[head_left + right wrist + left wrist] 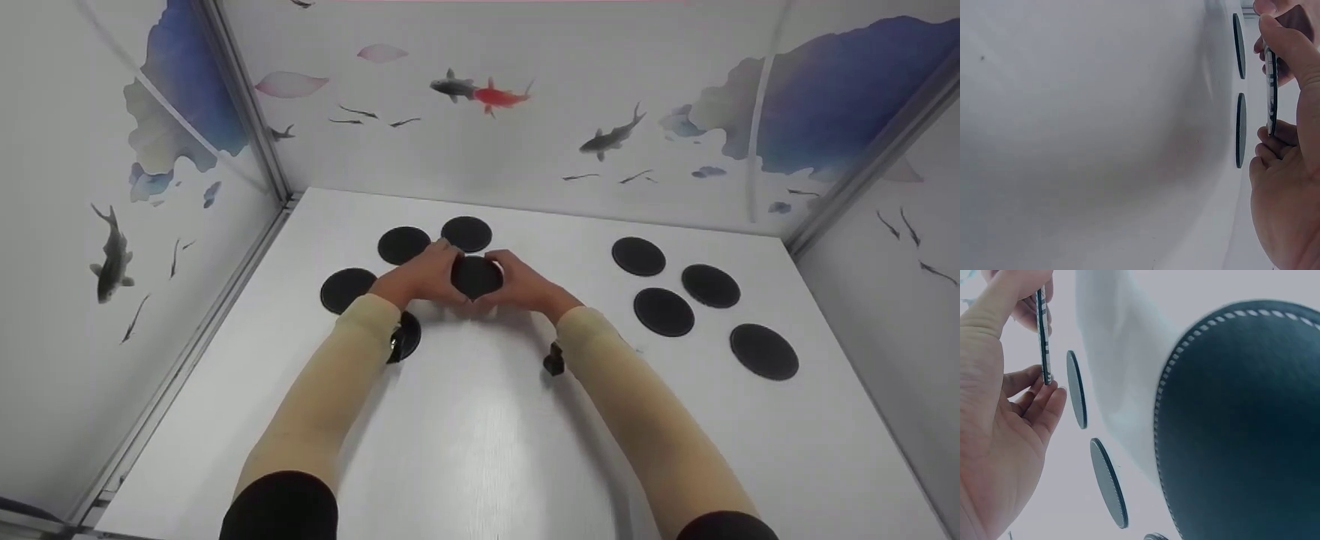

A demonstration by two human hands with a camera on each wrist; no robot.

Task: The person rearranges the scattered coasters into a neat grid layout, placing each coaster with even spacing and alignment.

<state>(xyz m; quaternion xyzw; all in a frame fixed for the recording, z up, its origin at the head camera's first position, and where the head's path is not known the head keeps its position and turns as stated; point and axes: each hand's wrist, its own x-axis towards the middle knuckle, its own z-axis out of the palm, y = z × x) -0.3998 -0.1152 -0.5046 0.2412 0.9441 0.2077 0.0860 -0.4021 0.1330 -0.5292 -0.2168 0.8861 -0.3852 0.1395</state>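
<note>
I see both hands meeting over the far left part of the white surface (480,420), holding one black round coaster (476,276) between them, lifted off the surface and tilted toward the camera. My left hand (420,276) curls its fingers round the coaster's left rim; my right hand (525,285) curls round its right rim. So both grips are clamped on the same coaster. In the left wrist view the coaster (1043,337) shows edge-on between thumb and fingertips, with white stitching along its rim.

For room to move: the booth walls close the surface on the left, the back and the right. The near half of the surface, under my forearms, is bare white, and a wide bare strip runs down the middle between the two groups of coasters.

Around the hands: two coasters lie just behind them, one at back left (403,244) and one beside it (466,233). Another (347,289) lies just left of my left wrist, and one more (409,334) is partly hidden under my left forearm. Well apart to the right lie four coasters: a far one (638,256), one right of it (710,285), one nearer (664,311), and the nearest (764,351) toward the right wall. All lie flat and separate, none touching.

I see no containers.
</note>
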